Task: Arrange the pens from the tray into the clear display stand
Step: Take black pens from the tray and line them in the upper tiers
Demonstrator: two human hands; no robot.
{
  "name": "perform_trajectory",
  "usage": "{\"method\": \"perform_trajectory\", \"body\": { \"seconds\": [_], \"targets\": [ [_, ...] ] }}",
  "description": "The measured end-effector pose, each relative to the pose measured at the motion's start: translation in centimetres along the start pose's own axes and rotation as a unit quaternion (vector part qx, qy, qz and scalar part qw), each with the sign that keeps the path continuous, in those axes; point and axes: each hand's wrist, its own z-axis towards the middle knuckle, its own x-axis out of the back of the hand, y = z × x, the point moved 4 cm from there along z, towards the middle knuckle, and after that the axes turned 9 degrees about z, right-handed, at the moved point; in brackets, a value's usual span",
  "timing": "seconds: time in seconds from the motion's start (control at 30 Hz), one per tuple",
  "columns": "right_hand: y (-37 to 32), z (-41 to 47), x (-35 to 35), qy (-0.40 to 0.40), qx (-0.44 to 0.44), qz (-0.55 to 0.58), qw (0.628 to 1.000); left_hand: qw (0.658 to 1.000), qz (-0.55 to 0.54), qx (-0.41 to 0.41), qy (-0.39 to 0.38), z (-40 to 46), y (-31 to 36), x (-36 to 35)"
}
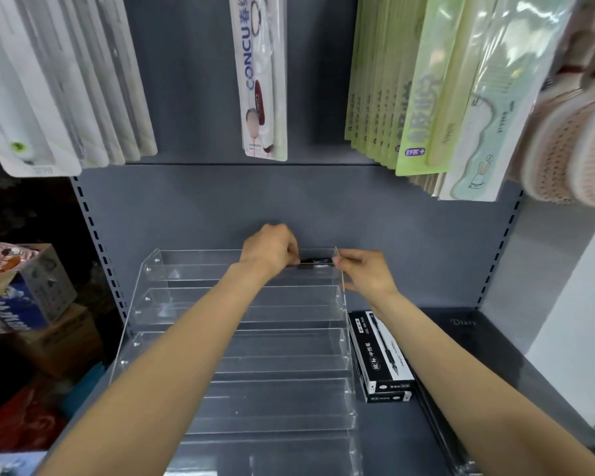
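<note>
A clear acrylic display stand (193, 304) with several stepped tiers stands on the grey shelf. A black pen (315, 262) lies along the top tier at its right end. My left hand (270, 250) pinches the pen's left end. My right hand (366, 271) reaches to the stand's right side wall, fingertips at the pen's right end. A black and white gel pen box (380, 355) lies on the shelf just right of the stand. The lower tiers hold nothing I can see.
Packaged goods hang above: white packs (59, 80) at left, a CONCU pack (260, 77) in the middle, green packs (409, 84) at right. Cardboard boxes (28, 286) are stacked left of the shelf. A dark diary (468, 334) lies at right.
</note>
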Motion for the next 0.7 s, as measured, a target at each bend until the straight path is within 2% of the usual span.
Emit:
{"method": "perform_trajectory", "body": {
  "seconds": [0.07, 0.13, 0.23, 0.33, 0.43, 0.6, 0.7],
  "targets": [
    [-0.7, -0.6, 0.1, 0.029, 0.069, -0.100, 0.992, 0.998, -0.060, 0.000, 0.031, -0.9, -0.2, 0.1],
    [-2.0, -1.8, -0.2, 0.047, 0.172, -0.184, 0.967, 0.990, -0.122, -0.006, 0.076, -2.2, -0.3, 0.4],
    [-3.4, -3.9, -1.5, 0.007, 0.259, -0.178, 0.949, 0.972, -0.175, 0.005, 0.155, -5.3, -0.8, 1.3],
    [-3.6, -5.8, -3.9, -0.072, 0.242, -0.158, 0.955, 0.956, -0.207, 0.044, 0.204, -9.4, -2.1, 1.7],
    [-3.0, -8.0, -7.4, -0.141, 0.201, -0.158, 0.956, 0.952, -0.181, 0.095, 0.229, -13.9, -5.0, 1.3],
    [-1.9, -13.8, -15.8, -0.251, 0.160, -0.132, 0.946, 0.940, -0.164, 0.171, 0.246, -22.1, -13.0, 1.2],
    [-1.4, -17.8, -22.4, -0.297, 0.168, -0.131, 0.931, 0.935, -0.154, 0.218, 0.232, -26.9, -19.0, 1.5]
  ]
}}
